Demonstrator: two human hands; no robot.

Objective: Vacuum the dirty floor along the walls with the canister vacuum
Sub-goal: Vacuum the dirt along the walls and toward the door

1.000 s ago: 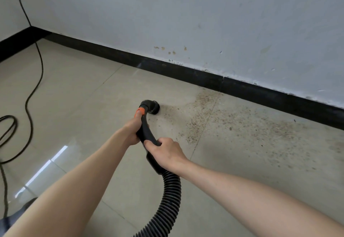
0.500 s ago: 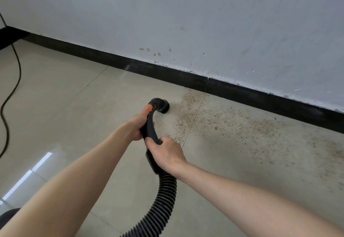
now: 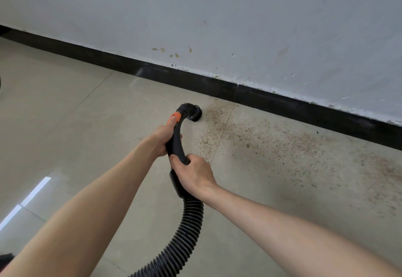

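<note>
A black vacuum handle (image 3: 176, 144) with an orange band (image 3: 175, 116) curves down to a round nozzle (image 3: 194, 113) that sits on the beige tiled floor (image 3: 65, 124). My left hand (image 3: 162, 139) grips the handle just below the orange band. My right hand (image 3: 193, 174) grips it lower down, above the ribbed black hose (image 3: 185, 233). The nozzle sits at the left edge of a wide patch of brown dirt specks (image 3: 282, 146) that runs along the black baseboard (image 3: 217, 87). The canister is out of view.
A white, stained wall (image 3: 217, 15) rises above the baseboard. The hose trails off the bottom edge. A dark object (image 3: 5, 258) shows at the lower left corner. The tiles to the left look clean and glossy, with a bright reflection (image 3: 32, 196).
The nozzle and both hands have moved to the right and closer to the baseboard, reaching the dirt patch's edge. The view has shifted right, so the power cord has left the frame.
</note>
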